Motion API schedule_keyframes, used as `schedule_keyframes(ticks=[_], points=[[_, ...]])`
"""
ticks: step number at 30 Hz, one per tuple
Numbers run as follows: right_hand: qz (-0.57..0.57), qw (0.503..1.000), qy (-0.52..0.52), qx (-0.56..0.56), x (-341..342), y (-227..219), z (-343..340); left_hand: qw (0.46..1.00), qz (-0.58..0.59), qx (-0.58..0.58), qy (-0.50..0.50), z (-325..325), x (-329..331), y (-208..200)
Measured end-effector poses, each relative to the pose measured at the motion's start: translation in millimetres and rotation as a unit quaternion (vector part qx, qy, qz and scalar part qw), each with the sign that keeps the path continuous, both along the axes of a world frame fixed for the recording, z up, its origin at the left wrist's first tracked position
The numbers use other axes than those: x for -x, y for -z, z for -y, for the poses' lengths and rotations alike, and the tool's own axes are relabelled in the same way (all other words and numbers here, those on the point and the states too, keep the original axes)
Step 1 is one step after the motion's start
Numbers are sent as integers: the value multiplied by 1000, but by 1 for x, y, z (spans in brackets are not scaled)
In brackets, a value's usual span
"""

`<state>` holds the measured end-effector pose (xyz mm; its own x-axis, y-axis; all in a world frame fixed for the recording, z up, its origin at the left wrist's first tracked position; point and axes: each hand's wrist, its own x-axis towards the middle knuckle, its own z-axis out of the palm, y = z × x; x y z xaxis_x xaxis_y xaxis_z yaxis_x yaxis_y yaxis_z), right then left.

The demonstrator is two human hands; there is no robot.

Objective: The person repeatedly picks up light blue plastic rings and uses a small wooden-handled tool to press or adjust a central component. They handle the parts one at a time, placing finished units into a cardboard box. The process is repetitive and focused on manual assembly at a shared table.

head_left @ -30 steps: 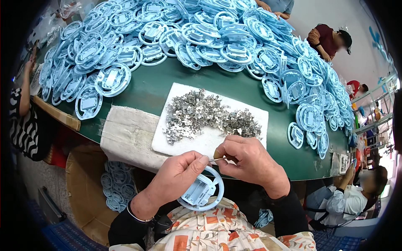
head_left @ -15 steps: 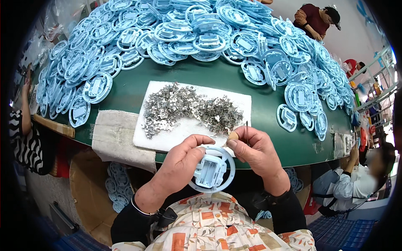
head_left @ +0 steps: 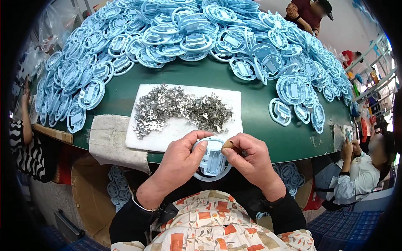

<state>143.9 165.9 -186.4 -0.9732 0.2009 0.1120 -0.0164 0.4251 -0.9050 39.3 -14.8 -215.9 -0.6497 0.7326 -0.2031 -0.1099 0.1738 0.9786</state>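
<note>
My left hand [head_left: 179,161] grips a light blue round plastic part [head_left: 214,162] by its upper left rim, thumb on top. The part has an outer ring and a rectangular open compartment in its middle. My right hand [head_left: 253,162] is closed in a pinch at the part's upper right, its fingertips touching or nearly touching the part. A brown cover sits on one fingertip. Between those fingers a thin dark tool [head_left: 241,151] shows only in small part. Whether a metal piece is also pinched there, I cannot tell.
Just beyond my hands, small silvery metal pieces [head_left: 161,109] lie heaped on a white foam sheet [head_left: 184,140]. A pale cloth [head_left: 109,136] lies left of it on the green table [head_left: 255,113]. Many blue parts [head_left: 197,42] pile up behind. Co-workers sit or stand around.
My right hand has come in to the blue part, and the tool no longer stands up plainly. The part has shifted slightly. The whole view has turned a little.
</note>
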Motion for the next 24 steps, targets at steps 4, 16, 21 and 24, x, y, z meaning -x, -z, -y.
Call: schedule_keyframes(ticks=[4, 16, 21, 24], points=[[-7, 999, -7, -45, 4, 9, -1, 998, -57, 36, 11, -2, 6, 1], [-74, 986, 6, -151, 10, 23, 8, 996, -51, 68, 4, -7, 10, 9], [-102, 943, 6, -317, 7, 20, 15, 993, -62, 96, 8, -9, 11, 2], [-94, 944, -6, -316, 3, 19, 16, 995, -55, 84, -1, -9, 10, 8]])
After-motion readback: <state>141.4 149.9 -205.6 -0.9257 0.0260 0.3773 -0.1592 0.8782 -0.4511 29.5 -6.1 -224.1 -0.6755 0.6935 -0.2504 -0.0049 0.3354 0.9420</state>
